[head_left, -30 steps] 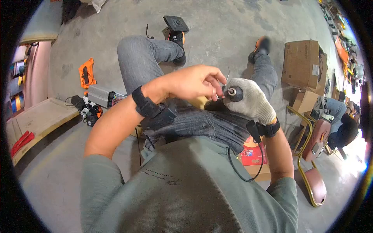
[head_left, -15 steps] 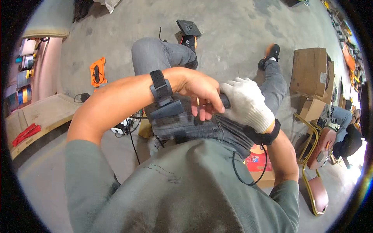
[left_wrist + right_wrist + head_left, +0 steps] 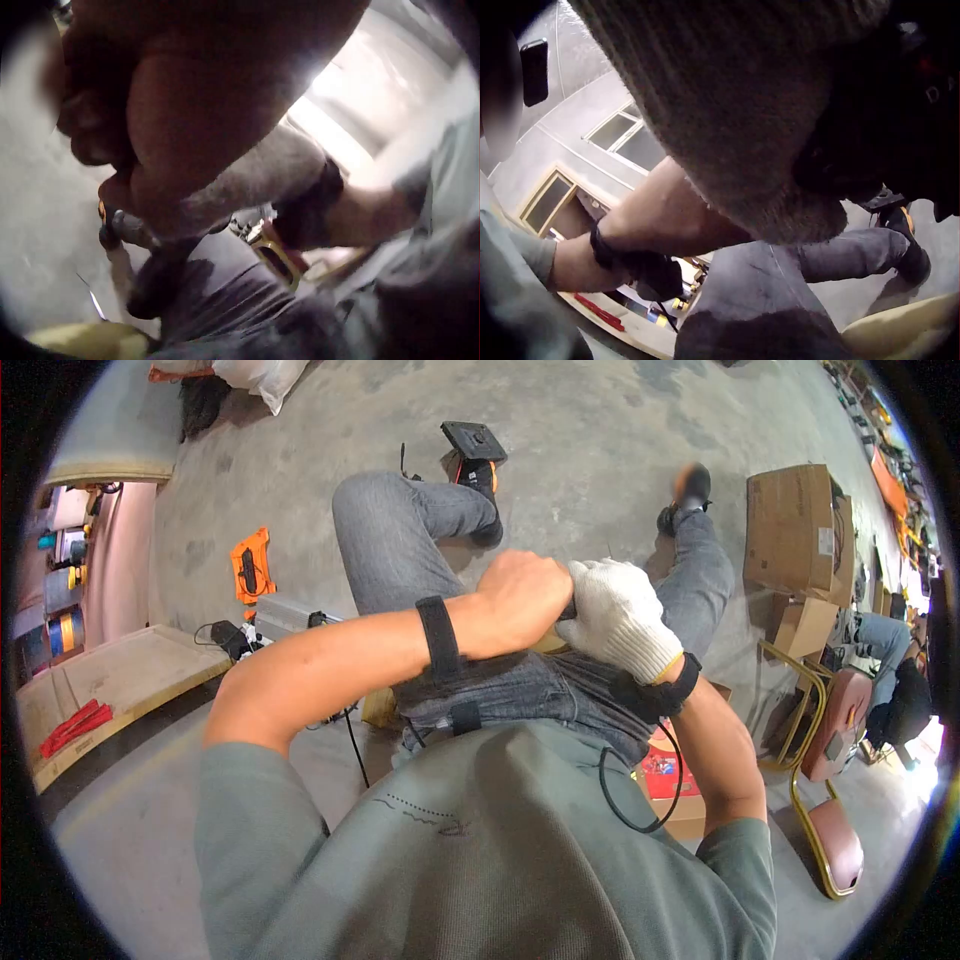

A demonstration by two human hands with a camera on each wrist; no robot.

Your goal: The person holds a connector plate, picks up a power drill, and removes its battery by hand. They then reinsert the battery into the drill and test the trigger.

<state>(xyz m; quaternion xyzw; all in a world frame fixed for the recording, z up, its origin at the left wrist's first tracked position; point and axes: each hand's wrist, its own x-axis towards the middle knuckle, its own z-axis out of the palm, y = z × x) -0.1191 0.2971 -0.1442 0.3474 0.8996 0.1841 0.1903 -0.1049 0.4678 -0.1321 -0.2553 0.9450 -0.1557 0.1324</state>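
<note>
Two hands meet above the lap [image 3: 500,690]: the gloved right hand [image 3: 617,610] grips a dark tool [image 3: 900,120], the bare left hand [image 3: 525,592] curls round its left end. Probably the tip is being adjusted; turning it calls for a steady right grip.

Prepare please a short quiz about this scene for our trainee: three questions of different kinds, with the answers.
1. Which hand wears the white glove?
2. True or false: the two hands are far apart.
3. The bundle on the wooden bench is: a) blue, b) red, c) white.

Key:
1. The right hand.
2. False: the left hand is close to it, at a dark tool.
3. b
</note>
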